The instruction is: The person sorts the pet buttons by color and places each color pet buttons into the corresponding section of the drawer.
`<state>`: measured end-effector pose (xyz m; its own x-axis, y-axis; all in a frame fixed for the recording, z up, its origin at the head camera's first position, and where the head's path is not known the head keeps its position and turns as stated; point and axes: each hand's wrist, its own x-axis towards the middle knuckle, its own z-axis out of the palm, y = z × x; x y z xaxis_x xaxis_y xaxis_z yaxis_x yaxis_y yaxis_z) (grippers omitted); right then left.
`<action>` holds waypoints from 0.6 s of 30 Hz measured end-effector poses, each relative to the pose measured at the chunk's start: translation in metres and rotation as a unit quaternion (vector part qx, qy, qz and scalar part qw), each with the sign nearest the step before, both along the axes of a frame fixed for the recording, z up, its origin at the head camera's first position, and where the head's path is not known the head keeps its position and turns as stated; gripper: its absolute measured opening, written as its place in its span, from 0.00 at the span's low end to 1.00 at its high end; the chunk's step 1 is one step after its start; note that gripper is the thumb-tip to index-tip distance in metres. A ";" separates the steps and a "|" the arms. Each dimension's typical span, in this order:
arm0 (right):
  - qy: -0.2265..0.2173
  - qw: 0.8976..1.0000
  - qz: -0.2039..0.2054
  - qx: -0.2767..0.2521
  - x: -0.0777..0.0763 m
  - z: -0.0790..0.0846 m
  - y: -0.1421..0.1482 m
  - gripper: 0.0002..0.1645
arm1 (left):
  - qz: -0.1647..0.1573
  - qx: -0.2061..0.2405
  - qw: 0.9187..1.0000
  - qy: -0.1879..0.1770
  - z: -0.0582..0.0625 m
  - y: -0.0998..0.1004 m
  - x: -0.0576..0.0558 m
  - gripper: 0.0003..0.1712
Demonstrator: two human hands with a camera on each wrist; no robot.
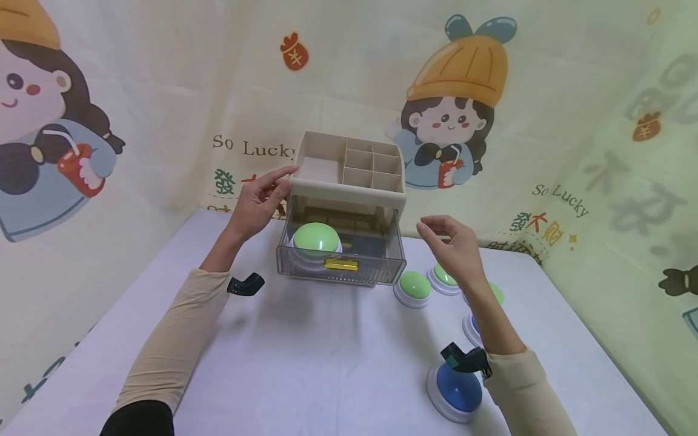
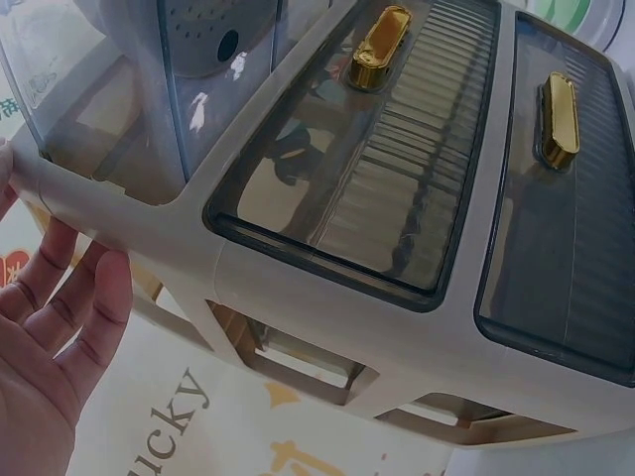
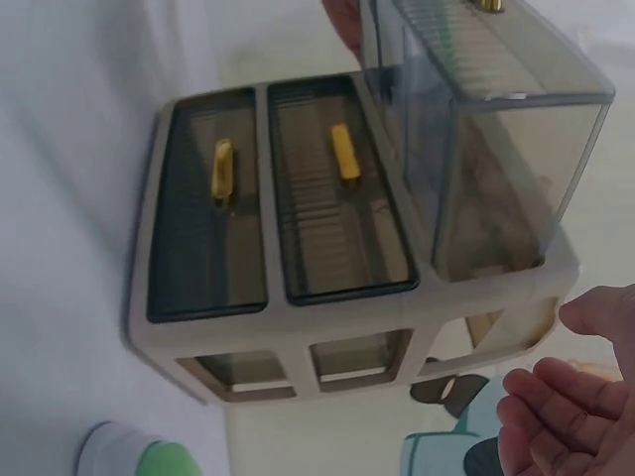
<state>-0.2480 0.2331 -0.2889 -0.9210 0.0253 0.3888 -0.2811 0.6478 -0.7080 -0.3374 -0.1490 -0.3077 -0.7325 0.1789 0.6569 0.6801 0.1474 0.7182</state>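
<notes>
A beige drawer organizer (image 1: 349,192) with a compartment top stands at the back of the table. Its clear top drawer (image 1: 376,272) is pulled out, and a green dome push button (image 1: 315,237) on a white base sits in its left part. My left hand (image 1: 255,206) touches the organizer's upper left side with its fingertips, thumb lower than the index finger. My right hand (image 1: 452,245) hovers right of the drawer, fingers loosely bent and holding nothing. The two lower drawers, with gold handles (image 2: 561,119), are closed in the left wrist view.
Several green push buttons (image 1: 414,286) lie right of the organizer, some partly hidden by my right arm. A large blue push button (image 1: 459,387) is nearer the front, with another blue one (image 1: 473,327) behind it. A printed cloth (image 1: 349,72) hangs behind the table.
</notes>
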 end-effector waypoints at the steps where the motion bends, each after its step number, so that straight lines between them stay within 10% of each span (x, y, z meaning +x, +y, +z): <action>1: -0.013 1.000 -0.001 0.000 -0.002 -0.002 0.001 0.31 | 0.000 0.000 1.000 -0.001 0.000 0.000 0.000 0.23; 18: -0.083 0.992 0.054 0.075 -0.024 -0.034 0.014 0.26 | -0.001 0.002 1.000 0.004 0.001 0.001 0.001 0.22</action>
